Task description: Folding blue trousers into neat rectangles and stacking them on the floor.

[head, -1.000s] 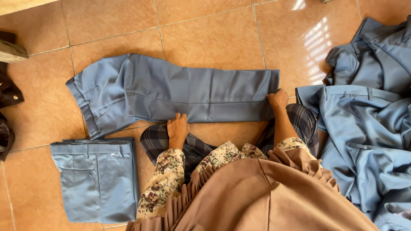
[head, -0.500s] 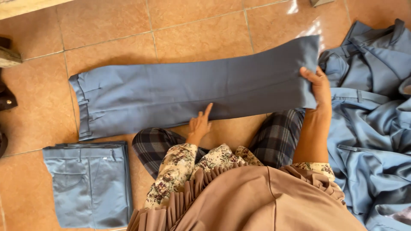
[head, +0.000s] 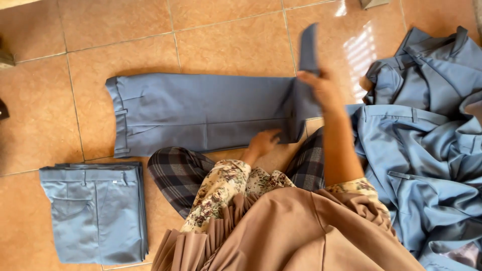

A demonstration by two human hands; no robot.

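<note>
Grey-blue cloth trousers point(head: 201, 113) laid flat on orange tiled floor point(head: 125, 45) | leg end gripped and lifted by right hand point(head: 321, 90) | left hand point(head: 263, 142) pressed open on lower hem | folded blue trousers point(head: 93, 211) seen near floor's lower-left corner

floor: glossy orange-brown ceramic tiles point(head: 221, 45) with thin pale grout lines | light: bright patch of daylight point(head: 362, 47) reflected on tile at upper right | walls, furniture, windows: outside the view
</note>
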